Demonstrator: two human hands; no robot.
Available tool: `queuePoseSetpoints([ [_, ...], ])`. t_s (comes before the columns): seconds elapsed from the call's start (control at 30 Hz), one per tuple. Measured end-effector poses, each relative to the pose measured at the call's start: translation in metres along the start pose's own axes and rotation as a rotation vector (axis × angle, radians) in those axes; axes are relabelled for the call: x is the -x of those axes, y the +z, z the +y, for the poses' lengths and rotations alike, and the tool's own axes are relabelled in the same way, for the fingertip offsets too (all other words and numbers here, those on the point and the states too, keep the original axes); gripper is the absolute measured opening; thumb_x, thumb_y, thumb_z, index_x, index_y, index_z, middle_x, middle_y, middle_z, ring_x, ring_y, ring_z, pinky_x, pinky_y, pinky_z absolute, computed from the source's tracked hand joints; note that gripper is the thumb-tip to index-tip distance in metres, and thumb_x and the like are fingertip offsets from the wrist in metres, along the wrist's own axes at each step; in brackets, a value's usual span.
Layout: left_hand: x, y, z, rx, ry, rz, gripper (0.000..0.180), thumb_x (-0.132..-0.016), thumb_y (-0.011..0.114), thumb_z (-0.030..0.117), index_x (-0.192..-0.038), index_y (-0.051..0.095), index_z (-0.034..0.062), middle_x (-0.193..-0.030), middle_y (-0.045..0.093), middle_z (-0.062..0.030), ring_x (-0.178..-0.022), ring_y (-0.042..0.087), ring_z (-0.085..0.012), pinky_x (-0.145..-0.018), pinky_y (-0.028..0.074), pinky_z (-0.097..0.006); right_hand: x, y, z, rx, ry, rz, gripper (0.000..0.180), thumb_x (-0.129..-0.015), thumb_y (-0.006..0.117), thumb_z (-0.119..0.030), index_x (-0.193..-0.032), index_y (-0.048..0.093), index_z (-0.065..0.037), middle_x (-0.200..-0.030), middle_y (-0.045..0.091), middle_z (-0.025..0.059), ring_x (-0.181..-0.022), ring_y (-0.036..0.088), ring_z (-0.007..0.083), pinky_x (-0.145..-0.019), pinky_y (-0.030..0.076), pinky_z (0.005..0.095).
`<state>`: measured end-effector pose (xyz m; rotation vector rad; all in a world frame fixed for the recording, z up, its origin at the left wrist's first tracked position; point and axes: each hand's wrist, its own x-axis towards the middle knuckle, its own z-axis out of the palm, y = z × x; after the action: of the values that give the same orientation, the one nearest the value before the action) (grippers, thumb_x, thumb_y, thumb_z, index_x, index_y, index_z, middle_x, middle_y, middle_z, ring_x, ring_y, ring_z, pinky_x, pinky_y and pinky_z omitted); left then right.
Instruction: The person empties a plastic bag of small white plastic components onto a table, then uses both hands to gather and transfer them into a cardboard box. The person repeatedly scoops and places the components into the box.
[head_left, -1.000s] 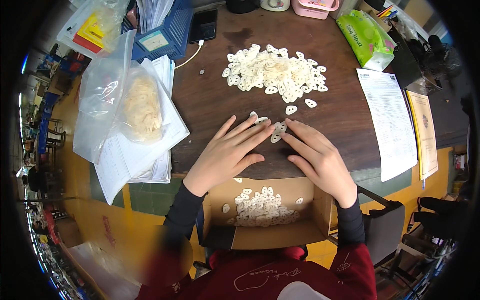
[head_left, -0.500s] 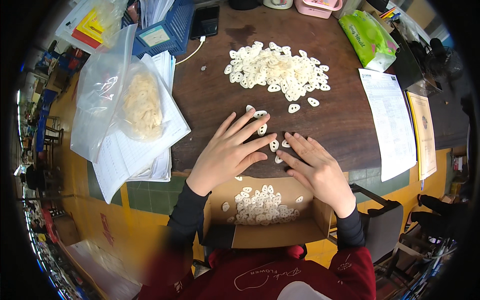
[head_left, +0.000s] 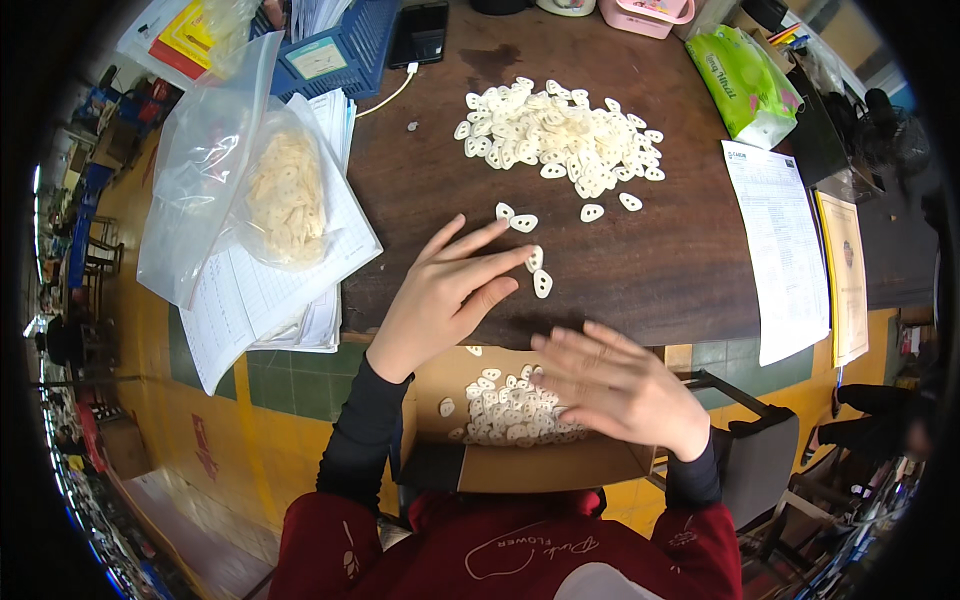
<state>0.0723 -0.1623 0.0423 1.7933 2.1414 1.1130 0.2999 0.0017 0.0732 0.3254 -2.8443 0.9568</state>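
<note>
Small flat cream-white pieces, rounded-triangular with holes, lie in a large pile [head_left: 560,135] on the dark wooden table [head_left: 690,260]. My left hand [head_left: 445,290] is open above the table, its fingers spread. A fingertip touches a loose piece [head_left: 535,260], with another piece [head_left: 543,285] just below it. Farther up, two pieces [head_left: 524,223] lie by the other fingertips. My right hand [head_left: 620,390], slightly blurred, is open over the right part of a cardboard box [head_left: 550,470], fingers stretched to the left. Inside the box lies a heap of the same pieces [head_left: 510,410], partly hidden by that hand.
At left, a clear plastic bag of pieces [head_left: 285,190] rests on papers [head_left: 235,310]. Behind are a blue basket [head_left: 335,50] and a phone [head_left: 420,35]. A green tissue pack [head_left: 740,80] and a printed sheet [head_left: 775,250] lie at right. A chair [head_left: 765,460] stands beside the box.
My right hand has drawn back from the table edge to over the box. Pieces that lay by its fingertips are gone from the table. My left hand has barely shifted.
</note>
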Motion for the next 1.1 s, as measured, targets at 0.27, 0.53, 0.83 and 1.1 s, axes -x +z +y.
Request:
queuePoseSetpoints([
  [0.27,-0.003,-0.008,0.002,0.355,-0.243,0.134,0.051,-0.106,0.061,0.019,-0.154,0.049,0.0051,-0.145,0.064,-0.0145,-0.145,0.051,-0.0322,-0.122,0.036,-0.047,-0.038,0.015,0.015,0.191,0.086,0.042,0.066,-0.087,0.077,-0.029,-0.148,0.059,-0.010,-0.158,0.052,0.0127,-0.146,0.050,0.0295,-0.123,0.037,0.0459],
  [0.53,-0.004,-0.001,-0.005,0.159,-0.159,0.019,0.049,-0.110,0.052,0.029,-0.154,0.049,0.0083,-0.151,0.060,-0.0109,-0.144,0.051,-0.0340,-0.125,0.029,-0.052,-0.039,-0.009,0.014,0.042,-0.077,0.022,0.064,-0.087,0.077,-0.033,-0.145,0.062,-0.009,-0.155,0.056,0.0109,-0.147,0.049,0.0320,-0.123,0.037,0.0527],
  [0.83,-0.006,-0.007,-0.011,0.366,-0.288,0.225,0.053,-0.110,0.055,0.028,-0.156,0.045,0.0050,-0.161,0.046,-0.0187,-0.151,0.041,-0.0351,-0.122,0.034,-0.047,-0.064,0.019,0.029,0.198,-0.038,0.094,0.063,-0.089,0.075,-0.032,-0.145,0.060,-0.006,-0.155,0.055,0.0139,-0.143,0.053,0.0308,-0.119,0.044,0.0452],
  [1.1,-0.066,0.024,-0.043,-0.338,-0.123,0.114,0.069,-0.109,0.054,0.042,-0.164,0.030,0.0083,-0.171,0.026,-0.0191,-0.159,0.024,-0.0369,-0.127,0.021,-0.054,0.001,0.008,-0.008,-0.097,-0.043,-0.158,0.061,-0.087,0.074,-0.040,-0.139,0.067,-0.010,-0.155,0.057,0.0087,-0.140,0.057,0.0299,-0.119,0.044,0.0490],
])
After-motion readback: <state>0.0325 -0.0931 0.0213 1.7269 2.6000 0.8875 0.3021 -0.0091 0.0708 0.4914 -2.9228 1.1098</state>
